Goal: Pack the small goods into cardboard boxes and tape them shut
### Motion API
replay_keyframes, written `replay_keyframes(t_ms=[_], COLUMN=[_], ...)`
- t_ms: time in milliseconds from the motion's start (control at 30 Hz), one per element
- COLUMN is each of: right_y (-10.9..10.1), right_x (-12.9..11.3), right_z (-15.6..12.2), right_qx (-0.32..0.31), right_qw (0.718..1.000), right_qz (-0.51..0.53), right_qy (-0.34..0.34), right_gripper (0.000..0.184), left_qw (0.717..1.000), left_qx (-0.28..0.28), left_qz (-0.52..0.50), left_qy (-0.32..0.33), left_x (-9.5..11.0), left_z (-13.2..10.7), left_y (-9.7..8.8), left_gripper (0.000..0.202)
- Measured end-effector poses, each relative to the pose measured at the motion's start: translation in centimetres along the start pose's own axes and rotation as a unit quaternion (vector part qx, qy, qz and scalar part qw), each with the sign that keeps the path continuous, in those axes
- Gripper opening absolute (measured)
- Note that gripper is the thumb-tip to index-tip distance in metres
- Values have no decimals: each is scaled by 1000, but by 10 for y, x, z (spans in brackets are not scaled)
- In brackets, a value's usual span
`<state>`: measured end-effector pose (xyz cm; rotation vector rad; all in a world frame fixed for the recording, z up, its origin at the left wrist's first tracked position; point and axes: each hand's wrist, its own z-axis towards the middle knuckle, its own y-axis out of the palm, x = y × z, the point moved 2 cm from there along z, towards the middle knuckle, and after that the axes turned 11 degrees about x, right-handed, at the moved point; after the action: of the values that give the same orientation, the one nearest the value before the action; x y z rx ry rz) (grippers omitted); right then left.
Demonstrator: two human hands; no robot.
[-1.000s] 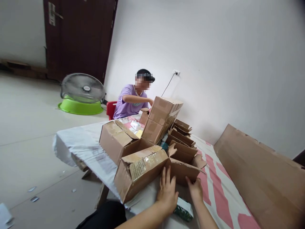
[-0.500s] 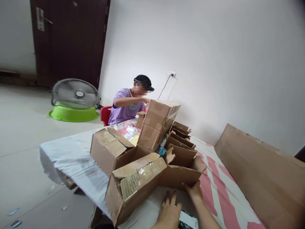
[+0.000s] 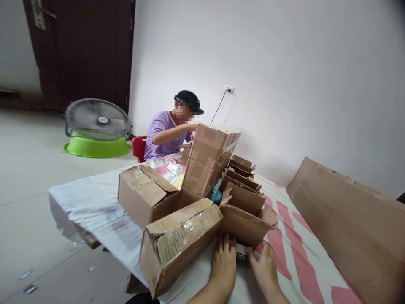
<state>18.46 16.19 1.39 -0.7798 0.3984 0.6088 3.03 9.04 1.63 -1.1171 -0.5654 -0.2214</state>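
Note:
My left hand (image 3: 224, 264) lies with fingers stretched forward, their tips at the foot of an open cardboard box (image 3: 245, 226). To its right is my right hand (image 3: 265, 264), thumb and fingers apart, near that box's lower right corner. Between my hands sits a small dark green and white packet (image 3: 243, 258), mostly hidden by the box and my fingers. My right thumb is at the packet's edge; whether it presses on it I cannot tell. On the left stands a taped, long cardboard box (image 3: 182, 240) with a torn top.
Several open boxes (image 3: 242, 181) run back in a row. Behind are two stacked cartons (image 3: 205, 160) and another box (image 3: 147, 190). A large cardboard sheet (image 3: 348, 223) leans at right. A person (image 3: 164, 131) sits across the striped cloth-covered table (image 3: 91, 202). A fan (image 3: 99, 120) stands at left.
My hands have moved forward, and the packet now lies between them against the open box. That box looks tilted. My right hand has left the box's front lower edge.

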Motion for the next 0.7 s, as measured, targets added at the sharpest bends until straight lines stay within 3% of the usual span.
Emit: replay_keyframes(t_ms=[67,167,267,333,433,533,700], right_y=[-6,-8,-4,1,10,19,33], right_x=[-2,-4,-12,-21,-34,-44,-47], right_z=[-13,-21,-20,-19,-15,-10,1], right_qx=[30,36,-36,-95,-149,-193,-188], right_qw=[998,995,991,982,977,969,968], right_qz=[-19,-33,-18,-15,-34,-47,-74], right_qy=[-52,-82,-130,-160,-150,-144,-151], right_gripper=[66,60,46,49,60,60,53], left_qw=[999,999,1000,1000,1000,999,998], left_qx=[29,30,13,8,6,16,51], left_qz=[12,19,19,19,17,17,-13], left_qy=[7,5,5,4,-21,-45,-14], left_x=[-2,-3,-3,-2,-2,-2,1], left_z=[-1,0,3,4,6,6,-2], left_y=[2,-1,-5,-8,-9,-8,-5], left_gripper=[60,57,58,59,58,57,56])
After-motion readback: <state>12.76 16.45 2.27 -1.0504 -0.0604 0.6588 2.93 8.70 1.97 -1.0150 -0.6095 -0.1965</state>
